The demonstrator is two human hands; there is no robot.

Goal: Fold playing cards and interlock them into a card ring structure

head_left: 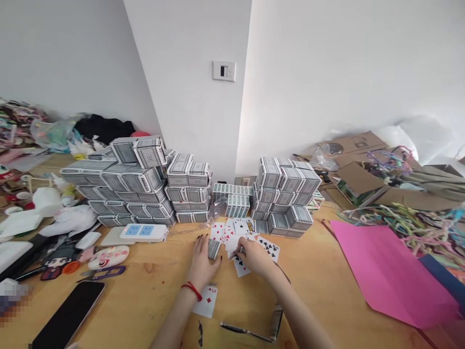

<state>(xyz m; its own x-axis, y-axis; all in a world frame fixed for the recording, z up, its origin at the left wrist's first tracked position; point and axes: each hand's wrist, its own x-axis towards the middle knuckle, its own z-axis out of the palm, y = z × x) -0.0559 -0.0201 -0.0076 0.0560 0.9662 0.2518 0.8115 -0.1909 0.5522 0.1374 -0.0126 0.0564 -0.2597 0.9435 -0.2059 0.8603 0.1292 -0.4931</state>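
My left hand [201, 261], with a red cord around the wrist, rests on the wooden table. Its fingers and thumb are around a small face-down deck of playing cards [213, 248]. To its right, my right hand [255, 257] is closed in a pinch on a playing card [235, 252], mostly hidden by the fingers. Face-up cards lie loosely spread under and beyond it, among them a red-suit card [218, 231] and a clubs card [271, 248]. A diamonds card [208, 303] lies near my left wrist.
Tall stacks of grey-backed card decks stand at left [127, 179] and right [285, 194]; green-edged decks [238, 206] sit between. Around them are a power strip [144, 232], scissors [103, 274], a phone [69, 315], a pink sheet [388, 271] and a cardboard box [363, 182].
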